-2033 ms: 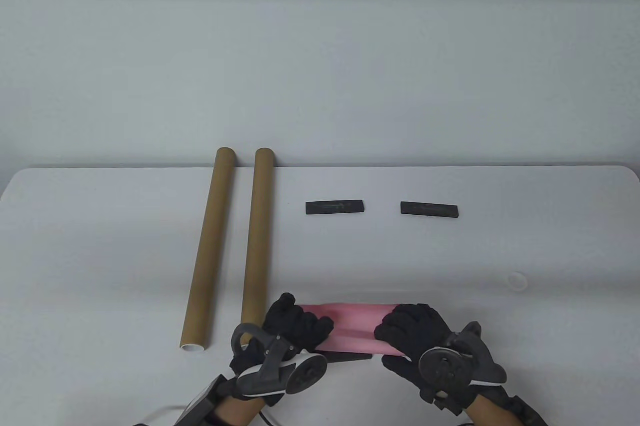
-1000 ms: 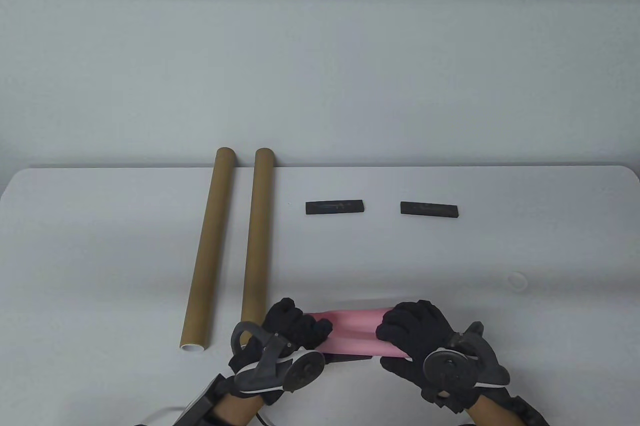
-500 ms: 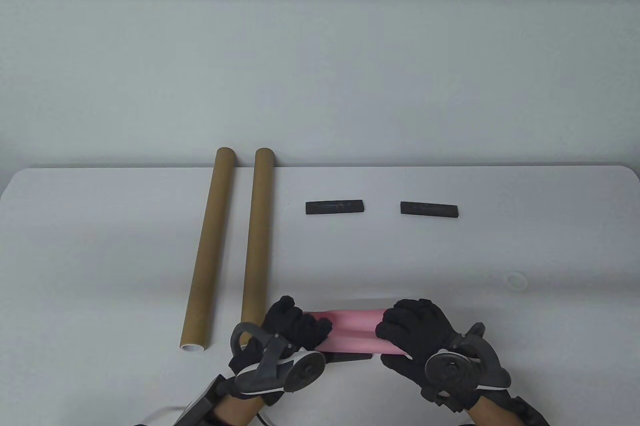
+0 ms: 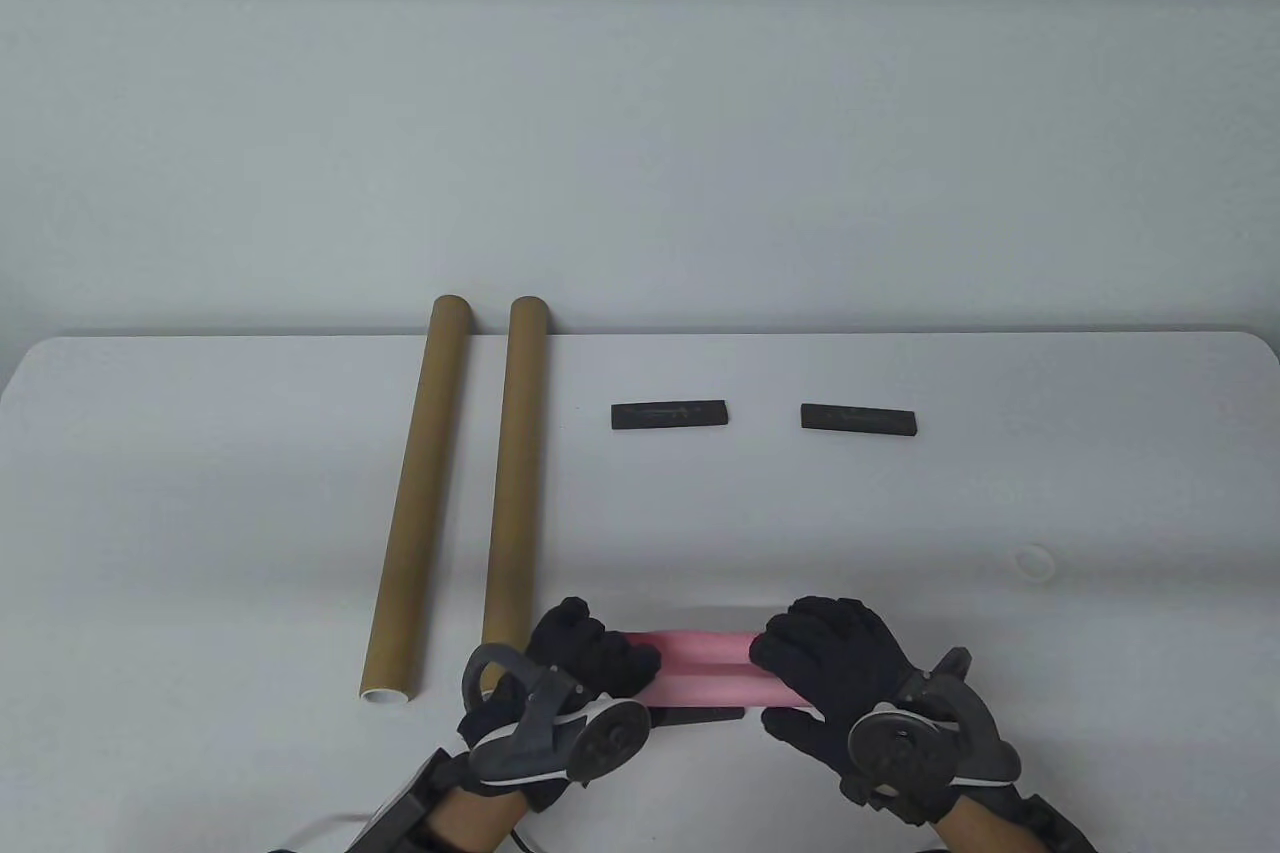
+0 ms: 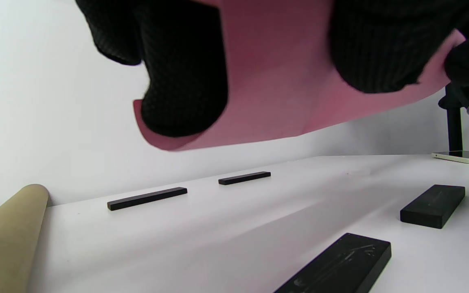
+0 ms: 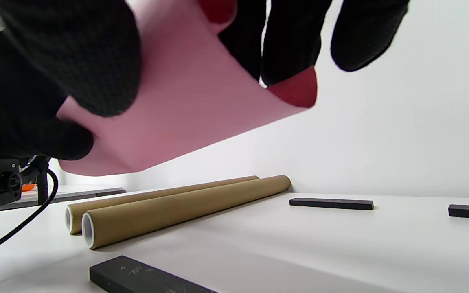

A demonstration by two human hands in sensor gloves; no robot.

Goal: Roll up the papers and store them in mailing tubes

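Note:
A pink paper is rolled up and held above the table near its front edge. My left hand grips its left end and my right hand grips its right end. The roll also shows in the left wrist view and the right wrist view, lifted off the table. Two brown mailing tubes lie side by side at the left, running from back to front, with open ends showing in the right wrist view.
Two black bar weights lie at the back of the table. Another black bar lies under the roll, and a fourth one sits near my right hand. A small white ring lies at the right.
The roll has become tighter and shorter-looking between my hands. Both hands shifted slightly; the right hand moved a little inward along the roll.

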